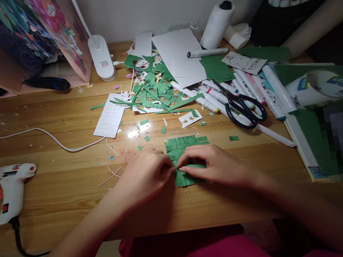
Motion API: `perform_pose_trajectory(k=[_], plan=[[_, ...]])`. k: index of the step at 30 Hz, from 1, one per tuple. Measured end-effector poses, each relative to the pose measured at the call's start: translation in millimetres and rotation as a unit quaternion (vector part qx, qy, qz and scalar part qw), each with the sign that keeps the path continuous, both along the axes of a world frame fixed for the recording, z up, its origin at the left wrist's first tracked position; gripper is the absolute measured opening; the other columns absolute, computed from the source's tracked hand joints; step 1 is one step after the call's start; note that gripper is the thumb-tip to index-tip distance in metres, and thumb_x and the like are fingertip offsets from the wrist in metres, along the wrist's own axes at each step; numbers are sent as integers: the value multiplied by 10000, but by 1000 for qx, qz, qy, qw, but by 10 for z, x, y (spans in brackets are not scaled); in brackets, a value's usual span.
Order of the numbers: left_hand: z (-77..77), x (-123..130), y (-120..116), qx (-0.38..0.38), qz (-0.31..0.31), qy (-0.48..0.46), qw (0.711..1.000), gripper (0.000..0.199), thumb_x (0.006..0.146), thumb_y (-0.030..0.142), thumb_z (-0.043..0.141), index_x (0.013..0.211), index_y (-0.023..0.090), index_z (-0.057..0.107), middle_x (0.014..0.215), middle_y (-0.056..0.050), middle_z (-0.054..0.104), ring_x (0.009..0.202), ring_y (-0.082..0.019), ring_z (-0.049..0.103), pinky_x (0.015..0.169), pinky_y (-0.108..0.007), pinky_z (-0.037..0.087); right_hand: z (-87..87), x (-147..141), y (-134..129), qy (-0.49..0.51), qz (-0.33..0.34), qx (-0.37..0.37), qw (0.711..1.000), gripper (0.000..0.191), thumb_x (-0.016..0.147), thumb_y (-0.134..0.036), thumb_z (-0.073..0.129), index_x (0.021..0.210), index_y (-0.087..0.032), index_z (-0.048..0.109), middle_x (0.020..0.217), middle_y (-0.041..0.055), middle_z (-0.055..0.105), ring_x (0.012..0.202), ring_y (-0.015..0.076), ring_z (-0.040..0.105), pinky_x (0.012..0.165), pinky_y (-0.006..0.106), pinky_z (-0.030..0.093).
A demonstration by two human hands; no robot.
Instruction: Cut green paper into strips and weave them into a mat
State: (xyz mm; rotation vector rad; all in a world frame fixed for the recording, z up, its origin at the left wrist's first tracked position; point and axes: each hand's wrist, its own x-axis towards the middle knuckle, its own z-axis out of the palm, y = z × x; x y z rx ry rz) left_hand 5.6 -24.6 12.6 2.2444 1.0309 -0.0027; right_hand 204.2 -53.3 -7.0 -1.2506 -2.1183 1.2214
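A small mat of woven green paper strips [181, 146] lies on the wooden table in front of me, with some strip ends sticking out at its right side. My left hand [152, 171] is closed at the mat's left edge, thumb and forefinger pinched together. From the other side, my right hand [211, 161] reaches over the mat, its thumb and forefinger pinching at nearly the same spot. Both pinches seem to be on the paper strips, though the fingers hide the exact grip. The right hand covers part of the weave.
Black-handled scissors [243, 107] rest on several markers [249, 84] at the right. Green paper scraps [158, 87] pile up behind the mat, near a white sheet [179, 57]. At the left lies a glue gun [12, 186]; a white lamp base [102, 59] stands at the back.
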Motion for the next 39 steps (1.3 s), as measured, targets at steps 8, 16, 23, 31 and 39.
perform_pose_trajectory(k=[8,16,23,31,39], plan=[[-19,69,-98,104,-28,61,992,296,845,427,536,781,145,601,791,-71,605,792,-211,520,646,-305,388,96,162,42,94,55,-34,993,466,921,-550,345,1007,-182,618,953,55,651,866,170,594,771,282,446],[-155,93,-115,178,-73,94,977,225,897,241,432,868,111,613,804,-82,591,784,-221,505,675,-340,412,51,60,-18,33,56,26,998,397,807,-337,649,1137,-190,481,1079,75,581,1002,195,556,870,314,446],[-85,80,-114,150,-64,93,982,230,901,246,423,896,108,606,832,-80,596,808,-222,506,706,-350,425,-11,-29,-33,-17,39,41,998,428,693,-163,703,1056,-181,477,1021,55,559,975,197,532,845,326,461],[-28,96,-97,137,-61,91,985,197,885,234,456,854,112,607,812,-81,595,799,-216,516,694,-338,428,-61,-19,-33,-13,36,37,999,450,694,-158,689,1080,-196,462,1044,51,543,985,199,518,860,327,450],[-7,86,-90,140,-58,86,985,185,876,231,463,829,125,607,782,-69,588,774,-208,525,663,-319,421,-31,-46,-28,-15,31,45,998,437,678,-162,686,1056,-186,468,1030,61,549,975,208,519,849,330,448]])
